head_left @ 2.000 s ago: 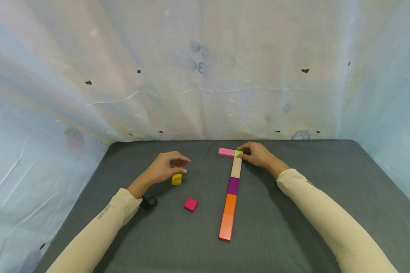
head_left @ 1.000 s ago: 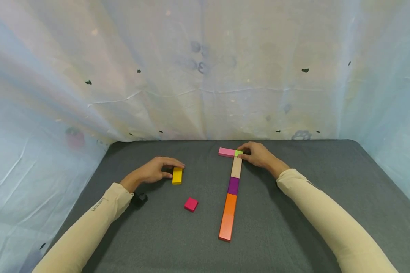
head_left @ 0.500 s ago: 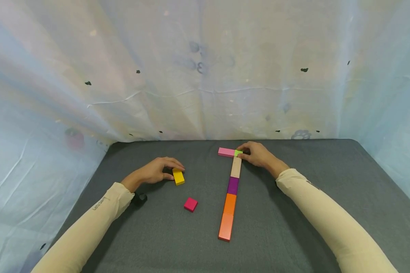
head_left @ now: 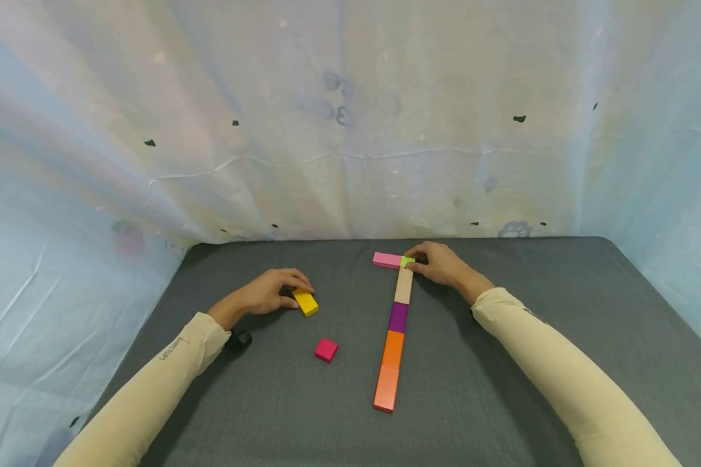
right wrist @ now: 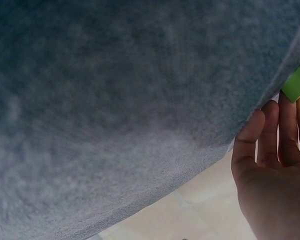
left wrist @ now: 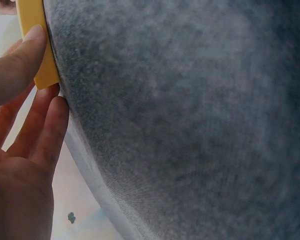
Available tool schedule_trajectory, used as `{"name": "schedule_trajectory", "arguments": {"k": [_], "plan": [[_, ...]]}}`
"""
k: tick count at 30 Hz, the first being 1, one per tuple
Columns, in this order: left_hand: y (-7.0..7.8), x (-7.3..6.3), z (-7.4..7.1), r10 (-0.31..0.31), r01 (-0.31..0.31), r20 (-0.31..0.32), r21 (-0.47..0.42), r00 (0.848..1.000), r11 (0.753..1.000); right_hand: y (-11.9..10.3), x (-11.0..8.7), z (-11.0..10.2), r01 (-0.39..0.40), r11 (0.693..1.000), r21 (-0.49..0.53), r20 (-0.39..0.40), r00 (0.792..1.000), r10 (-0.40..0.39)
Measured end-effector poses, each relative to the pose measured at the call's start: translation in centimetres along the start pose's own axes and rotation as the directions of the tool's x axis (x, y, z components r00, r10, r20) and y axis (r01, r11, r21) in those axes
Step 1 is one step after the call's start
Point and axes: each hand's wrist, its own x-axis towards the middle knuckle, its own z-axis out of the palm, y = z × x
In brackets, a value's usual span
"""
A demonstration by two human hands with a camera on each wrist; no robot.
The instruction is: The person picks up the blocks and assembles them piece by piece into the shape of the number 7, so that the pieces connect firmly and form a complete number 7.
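My left hand (head_left: 265,290) pinches the near-left end of a yellow block (head_left: 306,303) that lies aslant on the cloth. The left wrist view shows the thumb pressed to one side of the yellow block (left wrist: 32,12) and fingers beyond it. At the far end of a row of blocks, my right hand (head_left: 441,264) pinches a small green block (head_left: 406,261) between thumb and fingers. A pink block (head_left: 387,260) adjoins its left side. From the green block the row runs nearer through beige (head_left: 404,285), purple (head_left: 398,317), orange (head_left: 393,349) and darker orange (head_left: 387,389) blocks.
A red square block (head_left: 326,349) lies alone between the left forearm and the row. Dark grey cloth covers the table (head_left: 479,415). A pale printed curtain (head_left: 350,162) hangs behind the table's far edge and along its sides.
My left hand came down from above the yellow block, took hold of it and turned it, so its near end now points right. The right hand has kept its place at the green block.
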Motion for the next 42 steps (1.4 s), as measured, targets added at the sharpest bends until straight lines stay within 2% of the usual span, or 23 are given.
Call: {"name": "schedule_trajectory", "arguments": {"k": [4,11,14,19,30,35,42], "plan": [[-0.1,0.1,0.0,-0.01,0.011,-0.008,0.014,1.0,1.0,0.1,0.2,0.4,-0.001,1.0,0.003,-0.004,1.0,0.001],[-0.2,0.3,0.1,-0.071,0.071,-0.018,-0.009,0.997,0.997,-0.1,0.5,0.7,0.018,1.0,0.011,-0.014,1.0,-0.018],[-0.3,0.5,0.0,-0.098,0.098,-0.041,-0.009,0.994,0.995,0.0,0.6,0.7,0.029,1.0,0.003,-0.017,0.999,-0.029],[-0.1,1.2,0.0,-0.105,0.106,-0.09,0.003,0.99,0.994,0.1,0.5,0.6,0.028,1.0,0.001,-0.012,1.0,-0.028],[0.8,3.2,0.2,-0.149,0.153,-0.217,-0.001,0.965,0.988,-0.1,0.5,0.2,0.015,1.0,0.014,-0.003,1.0,-0.015],[1.3,4.0,0.3,-0.154,0.157,-0.232,-0.008,0.96,0.988,0.2,0.3,0.0,0.01,1.0,0.0,-0.003,1.0,-0.01],[0.8,4.7,0.8,-0.18,0.186,-0.252,0.003,0.951,0.982,0.0,0.7,0.3,0.03,1.0,0.002,-0.005,1.0,-0.03]]}}
